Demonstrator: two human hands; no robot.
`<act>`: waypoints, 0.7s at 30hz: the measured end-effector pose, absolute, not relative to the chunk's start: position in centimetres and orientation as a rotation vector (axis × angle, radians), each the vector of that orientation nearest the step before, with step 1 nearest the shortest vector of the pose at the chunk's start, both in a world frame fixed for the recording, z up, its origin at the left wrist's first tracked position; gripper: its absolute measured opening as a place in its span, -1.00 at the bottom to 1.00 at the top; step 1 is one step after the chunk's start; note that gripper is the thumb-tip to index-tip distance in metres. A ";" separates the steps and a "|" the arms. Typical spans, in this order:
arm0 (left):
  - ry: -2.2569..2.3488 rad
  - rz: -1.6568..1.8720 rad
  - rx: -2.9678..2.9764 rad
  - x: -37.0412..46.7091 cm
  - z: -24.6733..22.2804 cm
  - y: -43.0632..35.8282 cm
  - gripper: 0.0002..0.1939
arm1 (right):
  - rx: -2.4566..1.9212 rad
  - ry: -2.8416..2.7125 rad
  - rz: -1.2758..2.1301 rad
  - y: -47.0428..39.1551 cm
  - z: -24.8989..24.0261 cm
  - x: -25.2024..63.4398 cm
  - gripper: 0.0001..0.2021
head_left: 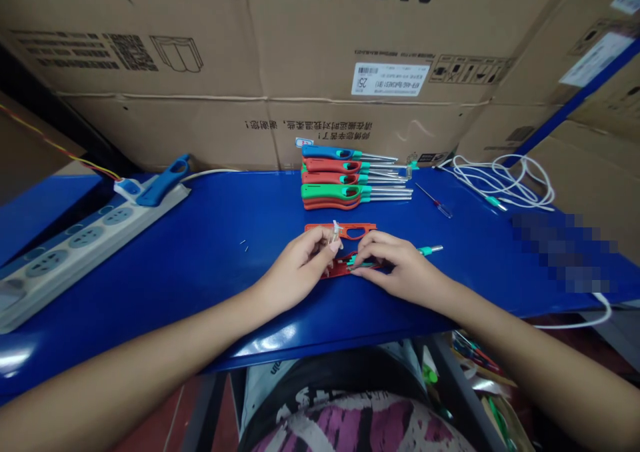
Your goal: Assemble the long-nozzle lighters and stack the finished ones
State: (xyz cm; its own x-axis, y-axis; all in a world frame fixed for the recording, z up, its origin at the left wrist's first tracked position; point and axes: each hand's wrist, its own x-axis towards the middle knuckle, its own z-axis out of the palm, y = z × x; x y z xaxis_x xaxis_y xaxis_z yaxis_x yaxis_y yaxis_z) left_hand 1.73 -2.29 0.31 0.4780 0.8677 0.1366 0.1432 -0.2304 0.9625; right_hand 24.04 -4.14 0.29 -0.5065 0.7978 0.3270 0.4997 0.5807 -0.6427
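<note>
My left hand (305, 262) pinches a small clear part with a white top (336, 228) between thumb and fingers. My right hand (393, 262) has its fingers closed on the teal inner part of an opened red lighter shell (333, 270), which lies on the blue table. The lighter's metal tip (437, 248) sticks out past my right hand. Just behind my hands lies an orange-red shell half (356, 231) with an oval opening. Further back is a stack of long-nosed lighters, with a green one (330, 192) and a blue one (325, 152).
A white power strip (100, 232) with a blue-handled item (165, 182) on it is at the left. A screwdriver (440, 207) and a coiled white cable (520, 179) lie at the right. Tiny pins (245, 247) rest left of my hands. Cardboard (225, 52) stands behind the table.
</note>
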 end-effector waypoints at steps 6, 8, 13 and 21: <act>0.860 0.826 1.658 2.0 -0.2 -2.4 -0.74 | -1.175 -1.907 0.907 -3.7 -0.1 24.7 -0.82; 0.865 0.817 1.617 2.1 -0.3 -2.3 -0.72 | -1.206 -1.772 1.090 -3.4 -0.2 24.9 -0.76; 0.872 0.782 1.665 2.0 0.1 -2.3 -0.74 | -1.117 -1.685 1.213 -2.8 -0.1 25.3 -0.76; 0.851 0.756 1.959 1.7 0.1 -2.3 -0.74 | -0.980 -1.829 1.034 -2.8 -0.4 25.3 -0.87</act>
State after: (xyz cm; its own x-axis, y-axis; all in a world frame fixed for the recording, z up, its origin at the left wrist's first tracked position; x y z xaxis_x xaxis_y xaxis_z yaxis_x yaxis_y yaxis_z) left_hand 1.72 -2.34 0.07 0.5857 0.7892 0.1847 0.2764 -0.4087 0.8698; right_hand 25.31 -2.77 -0.45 -0.3796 0.8873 0.2620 0.2328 0.3657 -0.9011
